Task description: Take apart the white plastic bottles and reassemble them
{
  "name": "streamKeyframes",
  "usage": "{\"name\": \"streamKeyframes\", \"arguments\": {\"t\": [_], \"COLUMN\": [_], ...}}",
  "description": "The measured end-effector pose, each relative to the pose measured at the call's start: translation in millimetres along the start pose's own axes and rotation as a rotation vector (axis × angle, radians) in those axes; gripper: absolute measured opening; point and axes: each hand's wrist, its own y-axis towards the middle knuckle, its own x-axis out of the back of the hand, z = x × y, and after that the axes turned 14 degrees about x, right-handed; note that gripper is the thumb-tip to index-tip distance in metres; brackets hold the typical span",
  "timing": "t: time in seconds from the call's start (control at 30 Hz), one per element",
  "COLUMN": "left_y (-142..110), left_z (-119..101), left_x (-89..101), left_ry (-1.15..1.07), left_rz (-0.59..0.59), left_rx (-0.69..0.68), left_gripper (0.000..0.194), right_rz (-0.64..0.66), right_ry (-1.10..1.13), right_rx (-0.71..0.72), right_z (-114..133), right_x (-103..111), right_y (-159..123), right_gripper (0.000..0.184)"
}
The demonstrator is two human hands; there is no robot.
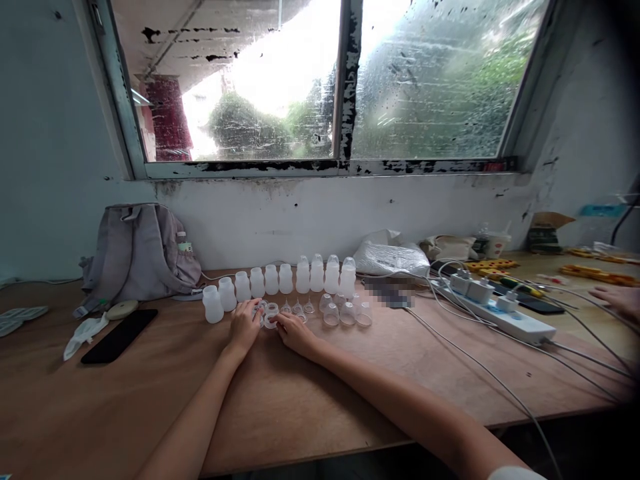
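Observation:
Both my hands rest on the wooden table (310,407) in front of a curved row of small white plastic bottles (273,279). My left hand (245,326) and my right hand (296,333) meet around a small clear ring-shaped part (271,315), fingers curled on it. Several clear caps and nipples (340,312) lie just right of my hands. Four bottles at the row's right end (325,273) carry clear tops.
A grey backpack (140,252) leans on the wall at left, with a black phone (119,335) and a white cloth (83,331) before it. A white plastic bag (393,259), a power strip (495,310) with cables, and another person's hand (620,298) are at right.

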Motion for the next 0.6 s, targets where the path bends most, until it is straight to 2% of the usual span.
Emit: {"name": "streamKeyframes", "arguments": {"t": [0.23,0.37,0.53,0.6], "left_y": [-8,-11,-6,-3], "left_z": [-16,-31,-46,-47], "left_x": [5.3,5.8,4.2,3.8], "left_ry": [0.009,-0.008,-0.045,-0.053], "left_rz": [0.046,0.09,0.127,0.141], "left_rx": [-0.116,-0.201,-0.24,-0.243], "left_gripper": [0.022,0.023,0.02,0.02], "right_rz": [-0.11,-0.031,0.043,0.114], "right_ry": [0.002,0.024,0.041,0.019], "right_rx": [-0.07,-0.022,-0.029,-0.042], "right_z": [-2,-6,-11,-15], "right_x": [28,48,66,74], "right_y": [1,6,13,16], "right_gripper": [0.021,0.02,0.011,0.01]}}
